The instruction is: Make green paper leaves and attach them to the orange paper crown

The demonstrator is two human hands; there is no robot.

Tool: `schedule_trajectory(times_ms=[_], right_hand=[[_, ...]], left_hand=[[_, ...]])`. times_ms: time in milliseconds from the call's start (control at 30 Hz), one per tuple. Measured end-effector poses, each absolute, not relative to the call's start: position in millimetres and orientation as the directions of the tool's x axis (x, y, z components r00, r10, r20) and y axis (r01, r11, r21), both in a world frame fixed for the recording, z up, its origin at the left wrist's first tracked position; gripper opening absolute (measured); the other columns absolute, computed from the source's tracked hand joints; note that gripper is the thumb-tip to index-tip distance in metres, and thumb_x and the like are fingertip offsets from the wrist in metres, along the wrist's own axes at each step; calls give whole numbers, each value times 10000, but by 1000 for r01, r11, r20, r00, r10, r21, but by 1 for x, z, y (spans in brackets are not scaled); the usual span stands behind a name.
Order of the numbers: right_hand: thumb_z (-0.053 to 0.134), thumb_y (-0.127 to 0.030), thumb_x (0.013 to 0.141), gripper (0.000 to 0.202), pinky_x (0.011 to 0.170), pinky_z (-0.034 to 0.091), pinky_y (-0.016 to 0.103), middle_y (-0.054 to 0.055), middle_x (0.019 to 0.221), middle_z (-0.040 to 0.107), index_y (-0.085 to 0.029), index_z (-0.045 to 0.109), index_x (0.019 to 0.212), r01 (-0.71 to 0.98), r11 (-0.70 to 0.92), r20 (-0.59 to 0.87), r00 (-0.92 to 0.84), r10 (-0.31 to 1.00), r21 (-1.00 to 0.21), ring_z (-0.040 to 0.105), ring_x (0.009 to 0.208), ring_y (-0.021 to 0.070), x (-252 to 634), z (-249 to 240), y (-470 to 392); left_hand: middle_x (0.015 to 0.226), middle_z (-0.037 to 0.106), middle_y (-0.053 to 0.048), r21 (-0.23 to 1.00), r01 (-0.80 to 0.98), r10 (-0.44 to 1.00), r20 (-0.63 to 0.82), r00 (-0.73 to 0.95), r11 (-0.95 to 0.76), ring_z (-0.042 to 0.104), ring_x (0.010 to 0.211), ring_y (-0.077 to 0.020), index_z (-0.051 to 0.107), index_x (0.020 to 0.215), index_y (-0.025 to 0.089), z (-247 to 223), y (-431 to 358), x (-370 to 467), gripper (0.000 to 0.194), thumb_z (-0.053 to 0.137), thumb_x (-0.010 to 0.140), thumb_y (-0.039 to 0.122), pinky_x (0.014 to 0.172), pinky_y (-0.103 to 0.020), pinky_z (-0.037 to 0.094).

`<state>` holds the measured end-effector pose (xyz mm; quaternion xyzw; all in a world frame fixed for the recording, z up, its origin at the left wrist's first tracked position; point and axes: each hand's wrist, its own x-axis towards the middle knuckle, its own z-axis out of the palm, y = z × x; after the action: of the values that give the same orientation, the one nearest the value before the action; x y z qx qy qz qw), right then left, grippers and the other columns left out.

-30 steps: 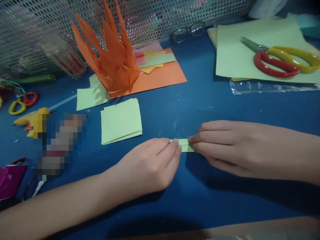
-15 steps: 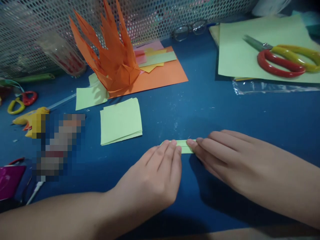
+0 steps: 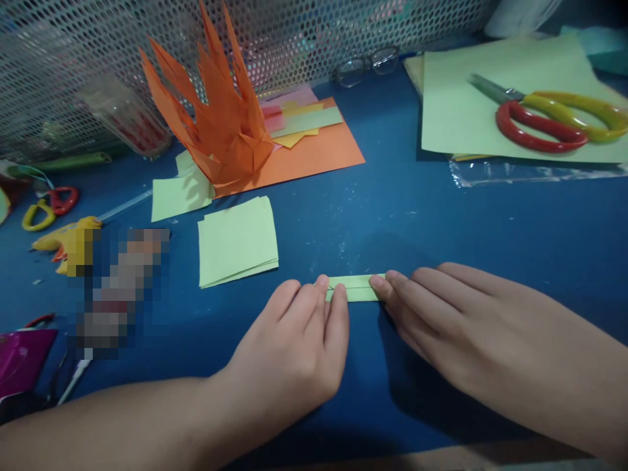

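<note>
A light green folded paper strip (image 3: 360,288) lies flat on the blue table, a crease line running along its length. My left hand (image 3: 299,340) has its fingers bent together and pressed onto the strip's left end. On the right end, the bunched fingertips of my right hand (image 3: 461,320) hold the paper down. Both ends of the strip are partly hidden under fingers. To the left of it lies a stack of light green paper squares (image 3: 238,242).
An orange folded-paper piece with tall points (image 3: 228,124) stands behind the stack, on an orange sheet (image 3: 314,157). Red and yellow scissors (image 3: 544,124) rest on a green sheet (image 3: 451,124) at right. A yellow glue gun (image 3: 78,242) lies left; glasses (image 3: 366,69) sit by the mesh.
The fingers of my left hand have shifted slightly left and spread a little, so more of the strip shows. My right hand stays nearly in place. The whole view has moved slightly.
</note>
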<state>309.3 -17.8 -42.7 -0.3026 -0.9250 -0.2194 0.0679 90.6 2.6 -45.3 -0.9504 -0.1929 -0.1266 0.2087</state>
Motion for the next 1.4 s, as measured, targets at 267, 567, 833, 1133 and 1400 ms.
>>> schedule_trajectory(times_ms=[267, 567, 833, 1133, 1400], right_hand=[[443, -86, 938, 357, 556, 411, 380, 120, 755, 722, -145, 753, 771, 606, 722, 255, -796, 549, 335, 574, 615, 230, 310, -40, -17], [386, -232, 1022, 418, 597, 423, 378, 76, 714, 680, -163, 715, 772, 688, 713, 259, -718, 646, 132, 602, 628, 215, 325, -40, -4], [471, -272, 986, 278, 609, 456, 362, 44, 703, 605, -159, 682, 844, 688, 725, 271, -692, 670, -36, 591, 656, 211, 322, -40, 10], [447, -253, 1012, 313, 642, 467, 357, 78, 813, 680, -108, 721, 977, 595, 802, 334, -769, 545, 62, 625, 754, 216, 316, -43, 10], [459, -163, 981, 274, 609, 475, 324, 73, 774, 671, -124, 723, 919, 598, 798, 361, -732, 579, -68, 619, 696, 192, 317, -43, 12]], left_hand=[[1014, 771, -208, -334, 403, 319, 279, 906, -852, 721, 830, -268, 716, 1010, -29, -38, 4, 87, 264, 474, 907, -11, 713, -386, 513], [758, 759, -95, -244, 459, 391, 279, 877, -855, 658, 672, -230, 749, 854, 66, -24, 15, 84, 264, 492, 909, 43, 648, -361, 512], [843, 713, -74, -4, 556, 536, 256, 804, -831, 651, 747, -268, 687, 1083, 93, -33, 25, 84, 262, 623, 920, 287, 621, -412, 550], [852, 750, -111, -102, 392, 332, 368, 869, -914, 701, 755, -256, 716, 940, 42, -44, 32, 83, 190, 587, 938, 181, 627, -377, 597], [903, 764, -96, 424, 476, 618, 314, 721, -771, 713, 760, -188, 672, 1090, 77, -32, 32, 80, 216, 524, 985, 193, 705, -310, 606]])
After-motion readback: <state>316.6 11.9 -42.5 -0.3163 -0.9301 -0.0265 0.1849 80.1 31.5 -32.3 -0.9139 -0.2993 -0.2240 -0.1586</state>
